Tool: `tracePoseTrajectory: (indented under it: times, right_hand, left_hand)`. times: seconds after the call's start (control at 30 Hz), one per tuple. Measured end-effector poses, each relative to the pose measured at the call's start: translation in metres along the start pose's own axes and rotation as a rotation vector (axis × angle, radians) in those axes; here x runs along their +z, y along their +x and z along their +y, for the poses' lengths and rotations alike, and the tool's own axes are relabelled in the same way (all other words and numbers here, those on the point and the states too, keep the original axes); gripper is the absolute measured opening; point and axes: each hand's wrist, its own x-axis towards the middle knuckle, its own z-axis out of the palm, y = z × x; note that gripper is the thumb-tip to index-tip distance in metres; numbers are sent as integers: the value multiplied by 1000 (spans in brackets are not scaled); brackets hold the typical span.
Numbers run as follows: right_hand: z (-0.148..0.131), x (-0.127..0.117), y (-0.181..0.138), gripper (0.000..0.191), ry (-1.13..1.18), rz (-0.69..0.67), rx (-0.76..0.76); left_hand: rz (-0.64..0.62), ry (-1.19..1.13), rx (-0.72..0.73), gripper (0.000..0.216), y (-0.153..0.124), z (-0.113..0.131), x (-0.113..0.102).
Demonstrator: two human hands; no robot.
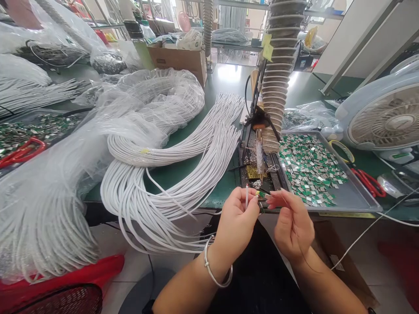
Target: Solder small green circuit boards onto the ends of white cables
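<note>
1. Head view, nearest: the left hand [240, 216], one metal bracelet [206, 261] at its wrist, is closed narrowly, holding one upright white cable [246, 197] between thumb and fingers.
2. Just right of it, the right hand [293, 224] is curled, its fingertips at the metal end of one small green board [262, 194]; whether they grip it, I cannot tell. One thin wire [295, 229] runs across this hand.
3. That board sits between both hands' fingertips. Judging progress, this single piece looks midway through handling; whether cable and board are joined is too small to tell.
4. Just beyond the fingertips stands one soldering iron [259, 157], tip down, apart from the board.
5. Right of the hands, one tray [355, 208] bears loose boards [309, 168], too many to count, with no cables visible on them; these seem left to handle. One red-handled tool [369, 182] lies beside it.
6. Left of the hands lie two bare cable bundles [193, 192], strands uncountable; finished or not, I cannot tell.
7. Farther off: one fan [389, 111] to the right, one cardboard box [183, 61] ahead-left.
</note>
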Motion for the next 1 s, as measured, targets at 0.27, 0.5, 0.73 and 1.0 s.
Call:
tracePoseTrajectory:
  times: [0.27,0.5,0.73,1.0]
  right_hand:
    - [4,-1,2,31,44,-2,-76]
    - [0,-3,8,26,-88,-8,-138]
    - [-1,1,11,28,-120,19,-169]
    - [-1,5,17,26,-166,37,-182]
  left_hand:
    - [-26,-92,-3,7,5,1,3]
    - [-17,-82,-7,6,3,5,5]
    - [-16,-62,15,6,1,5,4]
    - [-8,-72,47,8,5,8,7]
